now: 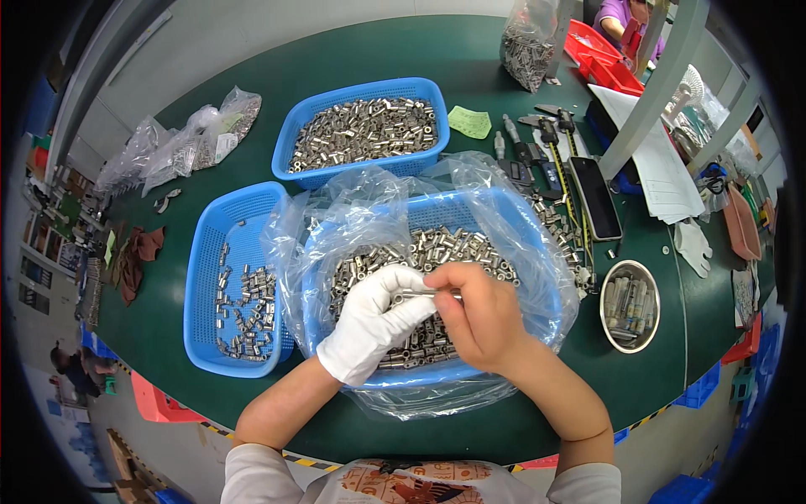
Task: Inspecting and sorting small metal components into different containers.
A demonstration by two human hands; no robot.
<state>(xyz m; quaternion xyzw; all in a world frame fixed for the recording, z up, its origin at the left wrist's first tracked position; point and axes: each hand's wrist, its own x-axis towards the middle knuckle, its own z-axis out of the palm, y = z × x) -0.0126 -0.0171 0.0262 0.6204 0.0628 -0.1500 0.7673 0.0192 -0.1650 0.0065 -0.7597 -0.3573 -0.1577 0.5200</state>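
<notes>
My left hand (369,323), in a white glove, is closed in a pinch over the middle basket. Between its thumb and fingers shows a slim shiny metal piece (411,295). My bare right hand (491,319) meets it fingertip to fingertip, thumb and forefinger closed on the other end of that piece; its exact kind is too small to tell. Below both hands, a blue basket (541,290) lined with a clear plastic bag (323,206) holds a heap of short metal sleeves (453,248). My hands and wrists hide part of the heap.
A blue basket (201,277) at left holds scattered sleeves; another blue basket (290,139) behind is well filled. To the right are a metal bowl (609,332) of small clear tubes, calipers (554,164), a phone (594,197) and a white glove (693,248). Bagged parts (201,139) lie far left.
</notes>
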